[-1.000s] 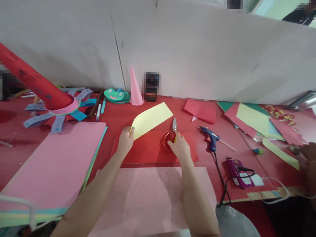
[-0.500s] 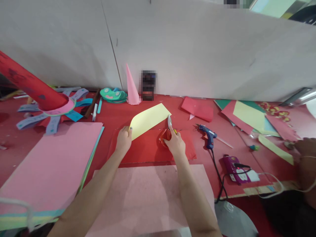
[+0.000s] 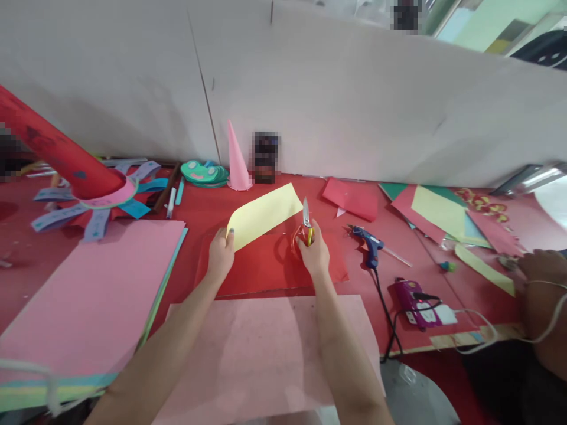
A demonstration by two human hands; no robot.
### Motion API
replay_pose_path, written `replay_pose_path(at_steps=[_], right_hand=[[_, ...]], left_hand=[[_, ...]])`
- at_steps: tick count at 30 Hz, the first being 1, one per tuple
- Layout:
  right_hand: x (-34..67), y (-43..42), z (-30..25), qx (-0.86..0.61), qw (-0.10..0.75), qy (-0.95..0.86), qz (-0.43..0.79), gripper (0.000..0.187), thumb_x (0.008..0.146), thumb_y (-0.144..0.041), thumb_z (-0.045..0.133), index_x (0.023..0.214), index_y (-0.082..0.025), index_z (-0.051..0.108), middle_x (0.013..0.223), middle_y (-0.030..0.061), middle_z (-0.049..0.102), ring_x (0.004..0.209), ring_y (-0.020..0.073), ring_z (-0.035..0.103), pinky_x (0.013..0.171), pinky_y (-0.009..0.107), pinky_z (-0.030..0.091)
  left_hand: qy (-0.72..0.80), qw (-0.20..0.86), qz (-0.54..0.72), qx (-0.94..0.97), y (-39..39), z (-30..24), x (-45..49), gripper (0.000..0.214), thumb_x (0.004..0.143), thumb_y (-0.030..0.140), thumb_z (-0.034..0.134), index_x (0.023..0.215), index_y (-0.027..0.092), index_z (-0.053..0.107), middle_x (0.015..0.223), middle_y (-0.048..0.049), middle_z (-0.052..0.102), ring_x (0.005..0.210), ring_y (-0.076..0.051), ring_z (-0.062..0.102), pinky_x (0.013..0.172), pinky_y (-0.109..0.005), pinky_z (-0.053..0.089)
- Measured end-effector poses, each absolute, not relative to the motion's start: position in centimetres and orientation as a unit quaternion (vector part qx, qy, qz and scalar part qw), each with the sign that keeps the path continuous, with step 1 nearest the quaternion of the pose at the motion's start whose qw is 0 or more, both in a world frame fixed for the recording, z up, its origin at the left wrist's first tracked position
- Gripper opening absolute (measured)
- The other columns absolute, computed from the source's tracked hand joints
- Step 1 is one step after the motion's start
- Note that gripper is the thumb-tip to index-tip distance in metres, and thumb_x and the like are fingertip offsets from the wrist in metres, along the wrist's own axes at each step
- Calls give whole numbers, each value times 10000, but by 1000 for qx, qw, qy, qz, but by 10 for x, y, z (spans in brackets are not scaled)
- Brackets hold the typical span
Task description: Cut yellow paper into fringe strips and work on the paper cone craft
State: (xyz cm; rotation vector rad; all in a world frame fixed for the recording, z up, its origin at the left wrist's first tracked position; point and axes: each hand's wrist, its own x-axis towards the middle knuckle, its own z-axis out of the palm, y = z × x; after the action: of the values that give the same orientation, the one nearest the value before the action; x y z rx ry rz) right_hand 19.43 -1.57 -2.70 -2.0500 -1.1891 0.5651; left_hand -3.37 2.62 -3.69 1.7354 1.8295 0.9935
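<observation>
My left hand (image 3: pixel 220 255) pinches the near corner of a pale yellow sheet of paper (image 3: pixel 266 214), which lifts off the table and slants away to the right. My right hand (image 3: pixel 313 252) grips red-handled scissors (image 3: pixel 304 229), blades pointing away, right beside the yellow sheet's right edge. Both hands hover over a red sheet (image 3: pixel 270 264) lying on the red table. A pink sheet (image 3: pixel 266 348) lies nearer to me under my forearms.
A large pink paper stack (image 3: pixel 97 295) fills the left. A blue glue gun (image 3: pixel 367 243) and a purple power strip (image 3: pixel 416 301) lie to the right. Coloured sheets (image 3: pixel 443 212) and another person's hand (image 3: pixel 538 268) are at far right. A pink cone (image 3: pixel 236 159) and red tube (image 3: pixel 57 154) stand behind.
My right hand lifted the scissors and brought them left, up to the yellow sheet's edge. My left hand keeps its hold on the sheet.
</observation>
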Motion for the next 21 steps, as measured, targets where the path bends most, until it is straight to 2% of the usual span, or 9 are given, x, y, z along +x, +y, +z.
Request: replay_pose_path(at_steps=[3, 5, 9, 11, 13, 16, 19, 21], right_hand=[[192, -12, -32, -665, 548, -408, 300, 768, 746, -342, 556, 1437, -282, 226, 833, -26, 542, 713, 123, 556, 655, 261, 482], [185, -12, -28, -589, 605, -402, 354, 805, 702, -337, 603, 1425, -277, 255, 799, -44, 516, 706, 100, 544, 668, 239, 482], [160, -23, -10, -559, 603, -397, 408, 567, 674, -370, 671, 1201, -213, 531, 668, -64, 440, 568, 75, 455, 548, 196, 438], [145, -31, -3, -524, 598, -388, 466, 418, 702, -397, 664, 1065, -209, 579, 625, -77, 384, 483, 53, 370, 462, 180, 379], [133, -36, -3, -475, 583, -385, 535, 355, 753, -418, 623, 1055, -241, 562, 577, -95, 312, 423, 42, 286, 402, 173, 310], [123, -38, -10, -441, 587, -364, 573, 344, 755, -435, 633, 1036, -252, 557, 550, -106, 269, 398, 34, 221, 364, 166, 234], [120, -36, -19, -439, 578, -347, 594, 343, 744, -420, 665, 1021, -247, 561, 538, -109, 271, 394, 27, 201, 356, 164, 198], [120, -35, -22, -441, 573, -336, 603, 349, 739, -411, 677, 1022, -245, 559, 527, -113, 274, 388, 25, 197, 351, 162, 189]], left_hand=[[675, 239, 390, 579, 30, -34, -37, 418, 904, 425, 304, 953, 148, 614, 829, -119, 667, 871, -263, 641, 734, -319, 465], [687, 233, 401, 560, 32, -33, -39, 435, 903, 443, 306, 970, 142, 611, 833, -125, 676, 878, -271, 646, 738, -325, 468], [686, 265, 421, 531, 34, -29, -38, 443, 899, 457, 316, 1018, 136, 597, 712, -95, 686, 845, -255, 667, 707, -304, 489], [672, 308, 428, 520, 33, -27, -37, 464, 899, 474, 313, 1053, 130, 581, 579, -56, 656, 783, -239, 679, 690, -290, 498], [670, 338, 425, 505, 33, -25, -37, 458, 883, 480, 350, 1068, 123, 569, 522, -28, 630, 677, -225, 680, 649, -283, 503], [670, 353, 420, 500, 34, -25, -39, 409, 825, 456, 471, 1065, 139, 568, 708, -44, 700, 604, -196, 666, 585, -267, 496], [680, 321, 382, 537, 34, -27, -41, 385, 746, 410, 581, 1035, 156, 596, 930, -76, 715, 744, -210, 673, 626, -263, 494], [687, 299, 341, 568, 33, -28, -41, 359, 726, 379, 600, 1008, 158, 620, 948, -85, 714, 815, -226, 663, 662, -268, 487]])
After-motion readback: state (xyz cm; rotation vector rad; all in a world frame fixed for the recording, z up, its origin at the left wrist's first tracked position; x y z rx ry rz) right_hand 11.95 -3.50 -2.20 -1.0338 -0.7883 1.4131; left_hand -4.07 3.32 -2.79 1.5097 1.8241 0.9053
